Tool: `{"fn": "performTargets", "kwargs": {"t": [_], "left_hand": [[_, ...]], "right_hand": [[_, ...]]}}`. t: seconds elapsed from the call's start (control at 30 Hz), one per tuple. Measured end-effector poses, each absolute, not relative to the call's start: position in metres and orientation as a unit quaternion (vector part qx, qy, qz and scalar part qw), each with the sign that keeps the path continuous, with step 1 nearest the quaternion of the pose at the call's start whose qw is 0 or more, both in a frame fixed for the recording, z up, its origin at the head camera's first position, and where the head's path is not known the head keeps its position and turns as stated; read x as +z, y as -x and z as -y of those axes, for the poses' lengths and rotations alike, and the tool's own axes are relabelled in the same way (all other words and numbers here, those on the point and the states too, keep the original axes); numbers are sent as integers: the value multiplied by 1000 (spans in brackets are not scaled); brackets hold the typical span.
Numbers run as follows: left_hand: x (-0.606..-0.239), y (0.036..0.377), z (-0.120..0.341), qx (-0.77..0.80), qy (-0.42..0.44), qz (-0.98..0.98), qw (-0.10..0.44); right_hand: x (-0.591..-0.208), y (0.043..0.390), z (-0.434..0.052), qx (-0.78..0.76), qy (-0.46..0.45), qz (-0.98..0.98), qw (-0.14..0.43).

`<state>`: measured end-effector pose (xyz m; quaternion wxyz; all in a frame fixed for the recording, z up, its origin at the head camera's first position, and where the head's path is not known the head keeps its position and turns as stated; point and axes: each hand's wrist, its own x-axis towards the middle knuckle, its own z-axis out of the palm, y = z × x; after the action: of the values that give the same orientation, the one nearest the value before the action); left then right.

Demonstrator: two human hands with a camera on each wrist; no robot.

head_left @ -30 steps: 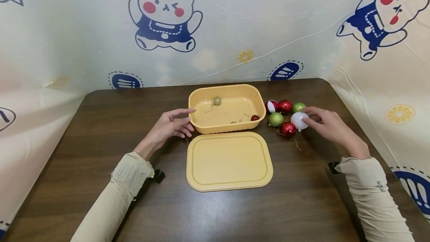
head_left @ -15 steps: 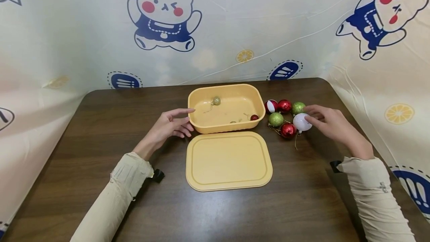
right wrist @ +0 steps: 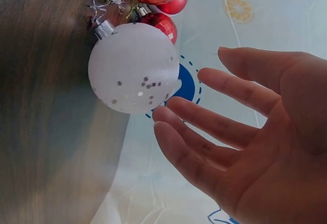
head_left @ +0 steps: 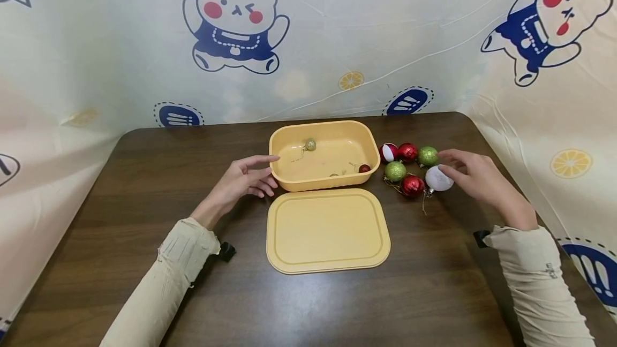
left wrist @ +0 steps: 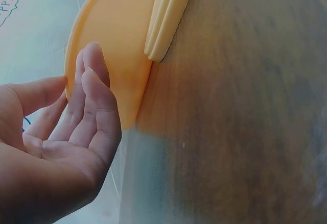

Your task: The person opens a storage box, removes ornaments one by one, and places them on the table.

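My left hand [head_left: 243, 178] is at the left end of a yellow plastic box [head_left: 325, 181], its thumb and fingers loosely bent at the rim. In the left wrist view the box wall [left wrist: 120, 25] rises just past the fingertips. My right hand [head_left: 474, 175] reaches toward a white Christmas bauble [head_left: 439, 179] with silver flecks. The right wrist view has this white bauble [right wrist: 135, 71] close to the relaxed fingers [right wrist: 179, 147], none curled around it. Its silver cap and string point toward a red bauble [head_left: 413, 186]. Inside the box lie a small gold bauble [head_left: 310, 144] and a small dark red bauble [head_left: 364, 168].
A yellow lid [head_left: 328, 232] lies flat before the box. Beside the box's right end cluster a red-and-white bauble [head_left: 388, 152], another red bauble [head_left: 407, 152] and two green baubles [head_left: 395, 171], [head_left: 428, 156]. Patterned cloth [head_left: 308, 42] hangs behind the brown table [head_left: 313, 309].
The white bauble has shifted to the right, apart from the neighbouring red one. My right hand has moved slightly right with it. The left hand stays where it was.
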<state>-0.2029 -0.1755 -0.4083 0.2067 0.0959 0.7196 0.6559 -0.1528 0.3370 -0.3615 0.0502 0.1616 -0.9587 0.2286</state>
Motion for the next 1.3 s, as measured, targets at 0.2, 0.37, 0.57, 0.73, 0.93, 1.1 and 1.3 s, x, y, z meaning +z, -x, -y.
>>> {"fn": "performTargets", "kwargs": {"t": [0.2,0.37,0.57,0.73,0.93,1.1,1.3], "left_hand": [[-409,202,178,658,-95,-718,207],[-408,201,180,657,-96,-719,205],[-408,201,179,656,-92,-721,206],[-408,203,177,654,-91,-722,205],[-407,203,174,656,-95,-720,205],[-406,204,175,654,-95,-722,205],[-407,203,176,654,-89,-722,207]], "right_hand": [[-359,153,-333,232,-162,958,49],[-358,153,-328,232,-165,957,48],[-357,152,-323,225,-174,957,53],[-352,152,-314,221,-174,958,48],[-342,152,-299,222,-147,964,20],[-336,152,-291,220,-144,965,10],[-332,162,-267,230,-159,960,12]]}}
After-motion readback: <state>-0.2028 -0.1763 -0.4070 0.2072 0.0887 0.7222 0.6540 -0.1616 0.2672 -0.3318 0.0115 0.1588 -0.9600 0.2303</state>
